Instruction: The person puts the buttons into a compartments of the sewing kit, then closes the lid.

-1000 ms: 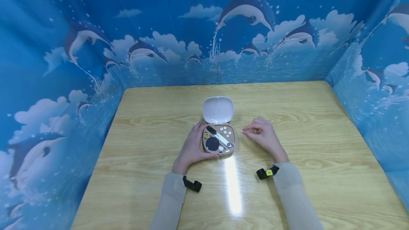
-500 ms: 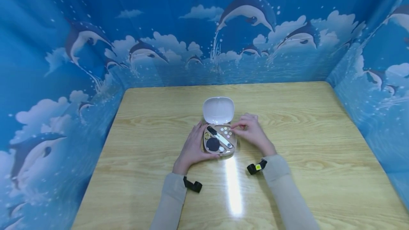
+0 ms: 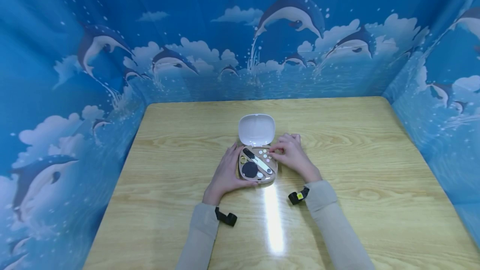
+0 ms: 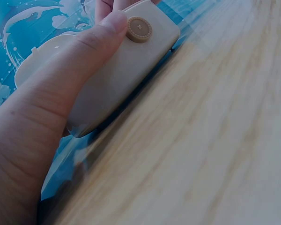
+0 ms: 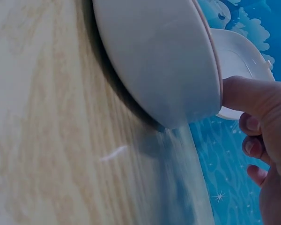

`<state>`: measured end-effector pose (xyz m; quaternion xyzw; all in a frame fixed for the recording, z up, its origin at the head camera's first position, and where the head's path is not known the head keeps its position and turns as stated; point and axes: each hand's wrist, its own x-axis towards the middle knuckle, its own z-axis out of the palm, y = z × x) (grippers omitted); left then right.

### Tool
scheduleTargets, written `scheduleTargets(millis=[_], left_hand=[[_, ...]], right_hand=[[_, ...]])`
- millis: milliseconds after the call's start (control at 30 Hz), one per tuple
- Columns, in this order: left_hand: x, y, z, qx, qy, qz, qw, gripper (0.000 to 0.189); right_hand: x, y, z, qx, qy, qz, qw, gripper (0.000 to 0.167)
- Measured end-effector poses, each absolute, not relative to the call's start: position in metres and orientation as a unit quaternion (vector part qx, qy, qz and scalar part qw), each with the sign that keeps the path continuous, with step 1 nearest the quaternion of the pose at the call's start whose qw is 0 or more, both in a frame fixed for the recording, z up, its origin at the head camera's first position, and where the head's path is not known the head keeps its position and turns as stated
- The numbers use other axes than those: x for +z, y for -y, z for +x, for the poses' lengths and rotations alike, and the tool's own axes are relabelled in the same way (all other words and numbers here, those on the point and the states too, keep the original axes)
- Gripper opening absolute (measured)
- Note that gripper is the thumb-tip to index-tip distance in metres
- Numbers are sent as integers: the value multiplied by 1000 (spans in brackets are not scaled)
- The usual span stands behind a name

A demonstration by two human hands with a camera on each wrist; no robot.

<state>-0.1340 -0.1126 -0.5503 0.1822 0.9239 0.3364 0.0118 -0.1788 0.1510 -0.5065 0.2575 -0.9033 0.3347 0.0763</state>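
Note:
A small sewing box [image 3: 269, 180] with a white lid [image 3: 256, 129] stands open on the table. My left hand [image 3: 224, 172] grips its left side, thumb [image 4: 84, 61] along the front wall beside a brown round catch [image 4: 139, 29]. Inside lie a black-and-white tool [image 3: 258, 161], a dark round disc [image 3: 249, 169], a gold ring-like piece [image 3: 243, 159] and several small buttons [image 3: 265, 156]. Over the right rim, my right hand [image 3: 294, 155] pinches a tiny button with thumb and forefinger, its tips down in the button compartment. The box wall hides those tips in the right wrist view.
A wood-grain table [image 3: 180, 145] carries the box near its middle. Blue dolphin-print cloth [image 3: 210, 32] hangs round the back and sides. Each wrist wears a black camera, one at the left [image 3: 226, 218] and one at the right [image 3: 296, 197].
My right hand has moved left from beside the box to over its right rim, bringing the tiny button into the button compartment. The left hand and the box have stayed in place.

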Motion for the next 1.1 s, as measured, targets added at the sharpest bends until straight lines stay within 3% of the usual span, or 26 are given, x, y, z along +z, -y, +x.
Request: scheduleTargets(millis=[500,867,967,1100], left_hand=[[-550,112,-134,338,-924,180,13,129],[-550,112,-134,343,-920,187,7,128],[-550,113,-134,344,-920,187,7,129],[-550,113,-134,344,-920,185,9,128]], right_hand=[[-508,-149,-177,373,890,245,89,9],[-514,-147,-176,591,790,114,120,11],[-512,-145,-178,627,767,83,107,19],[-511,-144,-180,676,735,45,34,34]])
